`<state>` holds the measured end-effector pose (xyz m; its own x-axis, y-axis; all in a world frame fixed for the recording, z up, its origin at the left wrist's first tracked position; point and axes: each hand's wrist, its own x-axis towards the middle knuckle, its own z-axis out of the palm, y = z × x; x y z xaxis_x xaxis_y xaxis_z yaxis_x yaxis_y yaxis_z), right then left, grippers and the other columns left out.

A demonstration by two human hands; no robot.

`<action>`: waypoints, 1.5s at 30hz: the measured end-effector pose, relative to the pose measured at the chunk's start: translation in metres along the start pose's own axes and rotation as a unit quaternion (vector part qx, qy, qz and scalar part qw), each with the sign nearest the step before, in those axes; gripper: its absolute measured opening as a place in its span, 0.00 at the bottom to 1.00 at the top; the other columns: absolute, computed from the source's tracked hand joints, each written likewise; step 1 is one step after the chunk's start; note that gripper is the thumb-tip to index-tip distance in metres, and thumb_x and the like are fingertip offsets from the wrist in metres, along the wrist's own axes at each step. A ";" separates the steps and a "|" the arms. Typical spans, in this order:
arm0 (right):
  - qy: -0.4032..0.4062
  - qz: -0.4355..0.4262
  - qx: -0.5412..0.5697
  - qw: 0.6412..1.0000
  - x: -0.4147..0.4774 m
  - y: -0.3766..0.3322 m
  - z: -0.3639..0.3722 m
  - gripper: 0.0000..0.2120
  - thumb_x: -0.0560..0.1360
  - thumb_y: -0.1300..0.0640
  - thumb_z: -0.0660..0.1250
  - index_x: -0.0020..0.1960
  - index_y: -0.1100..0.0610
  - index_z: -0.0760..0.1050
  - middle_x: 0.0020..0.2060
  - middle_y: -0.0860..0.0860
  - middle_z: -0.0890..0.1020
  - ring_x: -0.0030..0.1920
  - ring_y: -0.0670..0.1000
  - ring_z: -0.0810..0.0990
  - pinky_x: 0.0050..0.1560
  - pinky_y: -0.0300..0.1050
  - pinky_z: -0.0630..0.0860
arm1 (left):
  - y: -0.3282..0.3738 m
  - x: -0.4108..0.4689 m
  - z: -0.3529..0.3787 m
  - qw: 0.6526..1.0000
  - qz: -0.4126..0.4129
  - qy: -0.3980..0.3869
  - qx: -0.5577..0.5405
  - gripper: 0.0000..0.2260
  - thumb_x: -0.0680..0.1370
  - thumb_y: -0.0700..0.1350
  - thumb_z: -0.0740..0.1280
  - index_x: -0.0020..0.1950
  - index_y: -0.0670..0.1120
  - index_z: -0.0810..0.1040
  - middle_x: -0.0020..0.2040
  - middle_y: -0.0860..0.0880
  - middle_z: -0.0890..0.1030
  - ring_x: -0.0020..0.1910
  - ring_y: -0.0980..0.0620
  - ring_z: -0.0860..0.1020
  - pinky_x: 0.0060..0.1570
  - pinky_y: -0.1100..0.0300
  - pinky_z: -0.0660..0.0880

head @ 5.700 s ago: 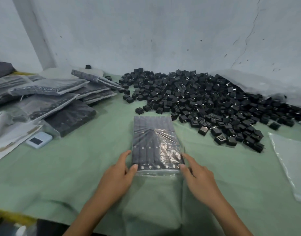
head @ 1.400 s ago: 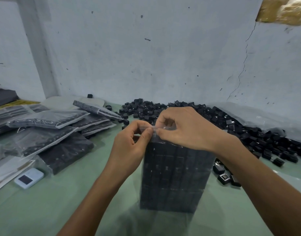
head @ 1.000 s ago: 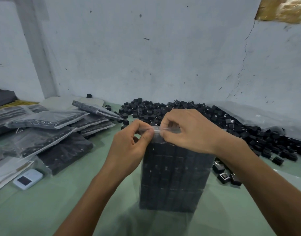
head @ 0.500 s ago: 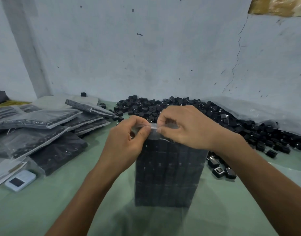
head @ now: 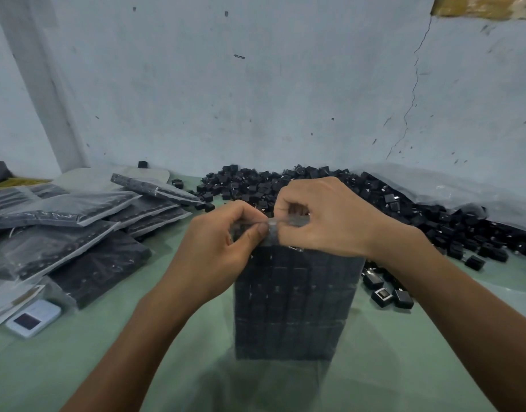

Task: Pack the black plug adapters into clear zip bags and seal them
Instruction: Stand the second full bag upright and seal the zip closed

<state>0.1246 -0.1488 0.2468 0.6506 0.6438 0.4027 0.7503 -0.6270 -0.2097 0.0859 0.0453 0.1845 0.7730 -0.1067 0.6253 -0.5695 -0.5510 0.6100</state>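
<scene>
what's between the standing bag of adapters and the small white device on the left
In the head view, only the left forearm crosses above that stretch; under it lies bare green table between the filled zip bag and the white device.

Small white device with a dark screen (head: 33, 318) on green table (head: 107, 352), cracked pale wall (head: 256, 99) behind, papers (head: 6, 301) beside device

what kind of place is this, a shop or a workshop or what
Probably a small packing workshop: a big loose heap of black plug adapters, a stack of filled clear zip bags and a bare cracked wall.
</scene>
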 end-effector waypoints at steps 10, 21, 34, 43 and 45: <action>-0.015 0.027 0.031 0.999 -0.013 0.010 -0.013 0.03 0.65 0.50 0.67 0.36 0.49 0.76 0.35 0.45 0.81 0.39 0.45 0.78 0.41 0.43 0.75 | 0.000 0.001 -0.004 1.000 0.003 -0.003 0.018 0.05 0.78 0.44 0.72 0.46 0.54 0.82 0.44 0.63 0.82 0.44 0.62 0.79 0.36 0.73 0.68; 0.016 0.030 0.002 0.999 -0.014 0.018 -0.009 0.07 0.67 0.48 0.72 0.37 0.49 0.77 0.34 0.43 0.79 0.39 0.43 0.76 0.36 0.33 0.66 | 0.028 0.023 0.006 0.964 0.080 -0.087 0.240 0.07 0.81 0.55 0.64 0.53 0.55 0.80 0.47 0.58 0.81 0.49 0.53 0.75 0.49 0.53 0.72; -0.002 0.046 0.003 0.999 -0.042 0.041 -0.028 0.02 0.68 0.49 0.68 0.38 0.46 0.77 0.36 0.41 0.82 0.41 0.41 0.80 0.41 0.34 0.74 | 0.024 0.019 0.001 0.977 0.043 -0.088 0.189 0.05 0.81 0.53 0.66 0.48 0.56 0.79 0.45 0.59 0.81 0.48 0.55 0.77 0.48 0.51 0.75; 0.021 0.033 -0.001 0.999 -0.029 0.034 -0.018 0.12 0.66 0.39 0.67 0.41 0.46 0.77 0.36 0.41 0.80 0.40 0.41 0.78 0.39 0.37 0.70 | 0.038 0.031 0.025 0.970 0.067 -0.106 0.210 0.03 0.82 0.51 0.63 0.50 0.55 0.75 0.42 0.61 0.73 0.47 0.56 0.70 0.43 0.56 0.66; 0.014 0.041 0.000 0.999 -0.031 0.036 -0.021 0.11 0.67 0.39 0.67 0.41 0.45 0.77 0.37 0.41 0.81 0.41 0.41 0.78 0.40 0.38 0.73 | 0.033 0.030 0.023 0.975 0.056 -0.109 0.187 0.04 0.82 0.51 0.63 0.48 0.55 0.74 0.41 0.62 0.73 0.45 0.57 0.70 0.44 0.55 0.68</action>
<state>0.1288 -0.2006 0.2454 0.7061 0.5782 0.4088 0.6948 -0.6769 -0.2429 0.0969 0.0047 0.2116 0.7765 -0.3337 0.5345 -0.5427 -0.7852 0.2981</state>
